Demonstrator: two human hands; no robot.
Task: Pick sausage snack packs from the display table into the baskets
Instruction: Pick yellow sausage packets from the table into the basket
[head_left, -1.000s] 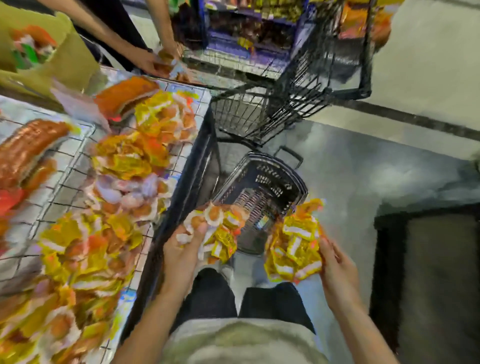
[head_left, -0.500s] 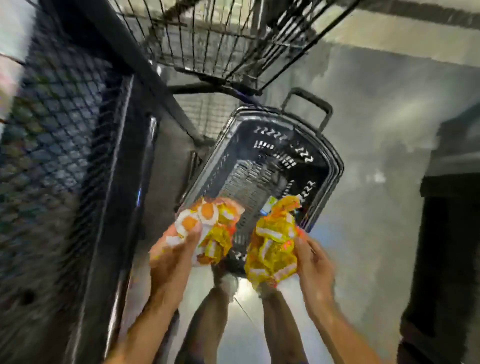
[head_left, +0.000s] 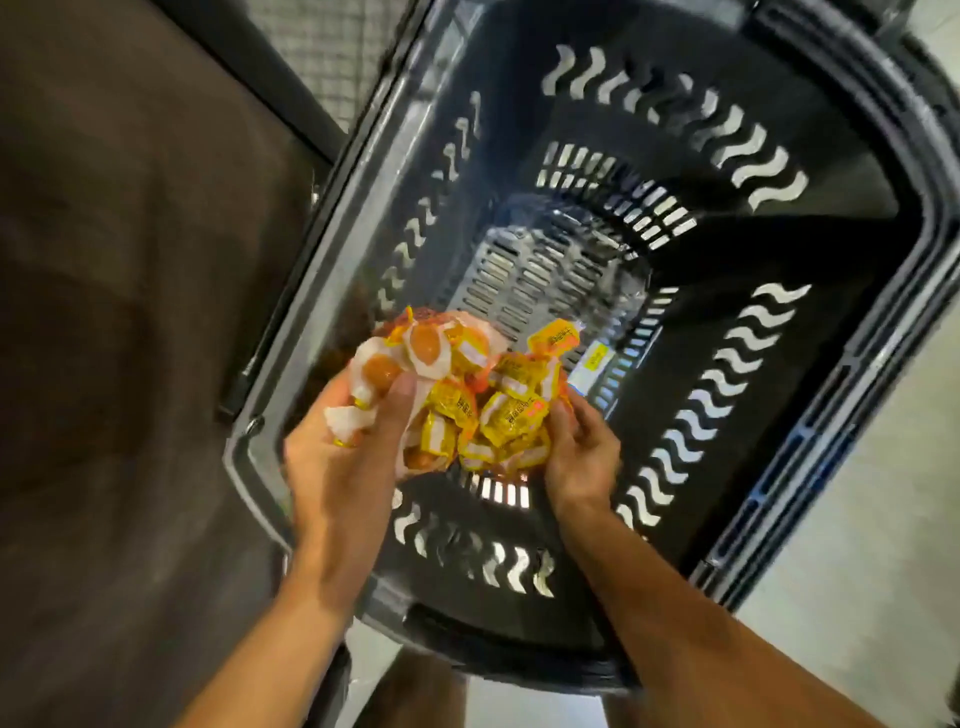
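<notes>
Two bunches of sausage snack packs, held over the open basket (head_left: 852, 171), touching each other. Left bunch (head_left: 415, 358): white wrappers, round orange-brown pieces showing through, crumpled. Right bunch (head_left: 511, 415): small yellow wrappers with white bands and red print. Left hand (head_left: 337, 467) grips its bunch from below, thumb curled over the white wrappers. Right hand (head_left: 582, 457) has fingers curled into the yellow bunch. Basket black plastic, wavy slots in walls, slotted floor. Dark panel (head_left: 130, 312) at left.

We note both bare forearms reaching forward and down, hands close together. Left hand (head_left: 343, 462) grips packs (head_left: 415, 358), thumb on top. Right hand (head_left: 582, 457) grips packs, fingers curled around them.
</notes>
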